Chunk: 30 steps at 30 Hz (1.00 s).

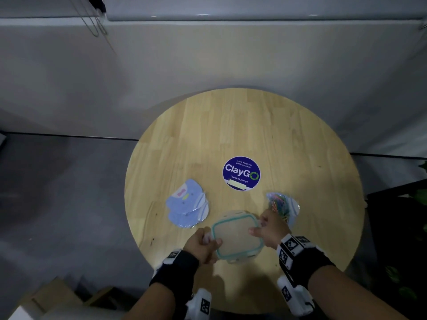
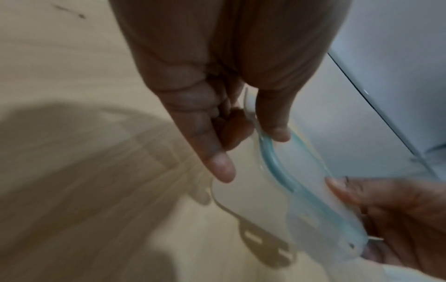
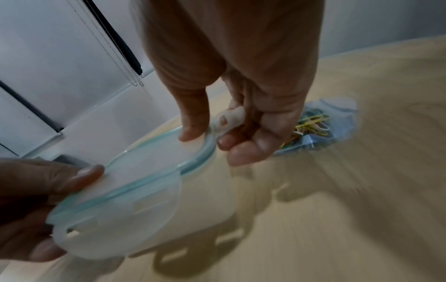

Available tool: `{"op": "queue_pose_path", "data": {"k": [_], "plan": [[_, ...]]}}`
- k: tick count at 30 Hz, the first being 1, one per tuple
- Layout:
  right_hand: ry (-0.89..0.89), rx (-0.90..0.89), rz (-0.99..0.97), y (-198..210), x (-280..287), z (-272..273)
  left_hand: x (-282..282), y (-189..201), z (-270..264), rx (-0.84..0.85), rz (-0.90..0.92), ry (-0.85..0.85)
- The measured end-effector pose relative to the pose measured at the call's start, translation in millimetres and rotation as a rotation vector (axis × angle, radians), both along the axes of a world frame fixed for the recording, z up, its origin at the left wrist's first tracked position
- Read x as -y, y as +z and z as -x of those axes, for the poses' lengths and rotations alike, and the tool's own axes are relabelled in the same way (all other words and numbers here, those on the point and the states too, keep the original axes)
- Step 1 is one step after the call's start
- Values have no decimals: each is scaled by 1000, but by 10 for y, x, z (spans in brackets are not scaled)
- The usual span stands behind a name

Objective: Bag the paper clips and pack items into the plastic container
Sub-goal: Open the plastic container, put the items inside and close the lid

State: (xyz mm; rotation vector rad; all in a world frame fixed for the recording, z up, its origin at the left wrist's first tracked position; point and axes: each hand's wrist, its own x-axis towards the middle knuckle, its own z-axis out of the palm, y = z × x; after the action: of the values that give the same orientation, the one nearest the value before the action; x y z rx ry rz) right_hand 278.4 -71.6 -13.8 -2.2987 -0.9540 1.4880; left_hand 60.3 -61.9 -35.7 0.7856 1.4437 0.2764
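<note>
A clear plastic container point(image 1: 235, 236) with a teal-sealed lid is held just above the near edge of the round wooden table point(image 1: 231, 130). My left hand point(image 1: 205, 244) pinches its left side flap, thumb on the lid rim point(image 2: 301, 190). On the opposite side my right hand point(image 1: 265, 227) pinches the right flap between thumb and curled fingers point(image 3: 214, 141). Whether the lid is latched cannot be told. A clear bag of coloured paper clips point(image 1: 283, 205) lies on the table just behind the right hand, also seen in the right wrist view point(image 3: 318, 127).
A stack of light-blue, animal-shaped paper cards point(image 1: 187, 204) lies left of the container. A round blue ClayGo sticker point(image 1: 241, 173) marks the table's middle. Bare wood stretches beyond it to the grey wall. Cardboard boxes point(image 1: 53, 299) sit on the floor at lower left.
</note>
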Motion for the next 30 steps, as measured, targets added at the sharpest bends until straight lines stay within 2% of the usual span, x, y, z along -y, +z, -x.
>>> {"op": "queue_pose_path", "data": {"k": [2, 5, 7, 9, 11, 14, 17, 19, 22, 24, 27, 30], "plan": [[-81, -6, -78, 4, 43, -12, -40, 95, 8, -97, -72, -106], [-169, -105, -173, -13, 113, -61, -265, 252, 68, -408, -261, -317], [-260, -310, -163, 29, 141, -94, -578, 288, 167, -559, -424, -266], [-350, -517, -144, 119, 154, -146, -973, 218, 291, -642, -531, -210], [-329, -617, -119, 219, 177, -243, -1299, 116, 353, -698, -523, -256], [-249, -741, -85, 325, 278, -460, -1537, -28, 323, -777, -402, -394], [-242, -777, -59, 324, 445, -713, -1553, -179, 278, -909, -279, -646], [-209, -745, -7, 262, 553, -836, -1491, -208, 261, -987, -235, -756], [-121, -595, 107, 117, 672, -915, -1382, -231, 227, -966, -184, -727], [-103, -425, 130, -17, 703, -895, -1315, -279, 212, -991, -160, -718], [-137, -120, 33, -276, 760, -835, -1223, -310, 179, -1076, -114, -716], [-41, 182, 21, -368, 813, -739, -1165, -148, 58, -889, -31, -784]]}}
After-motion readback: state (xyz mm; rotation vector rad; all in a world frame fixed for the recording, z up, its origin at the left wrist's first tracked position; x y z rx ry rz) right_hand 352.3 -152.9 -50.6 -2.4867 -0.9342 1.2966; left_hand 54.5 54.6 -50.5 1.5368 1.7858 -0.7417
